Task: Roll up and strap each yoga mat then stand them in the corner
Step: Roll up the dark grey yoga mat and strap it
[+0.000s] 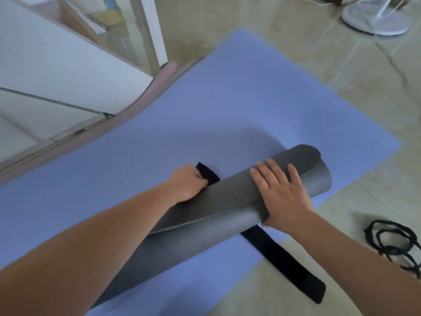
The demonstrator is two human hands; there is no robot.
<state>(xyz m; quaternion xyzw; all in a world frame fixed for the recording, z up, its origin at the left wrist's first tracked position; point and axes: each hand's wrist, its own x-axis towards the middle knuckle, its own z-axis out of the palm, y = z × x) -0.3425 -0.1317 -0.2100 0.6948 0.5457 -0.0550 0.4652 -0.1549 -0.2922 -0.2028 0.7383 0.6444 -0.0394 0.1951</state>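
Note:
A rolled grey yoga mat (223, 201) lies diagonally on top of a flat blue yoga mat (227, 106). A black strap (284, 258) runs under the grey roll; its long end lies on the floor at the near side and its short end sticks out on the far side. My left hand (186, 183) pinches that short far end of the strap beside the roll. My right hand (282, 192) lies flat on top of the grey roll, fingers spread, thumb round its near side.
A pink mat edge (145, 96) shows under the blue mat's left side, by white furniture (57, 65). A black cord (391, 240) lies coiled on the tiled floor at the right. A fan base (376, 21) stands at the far right.

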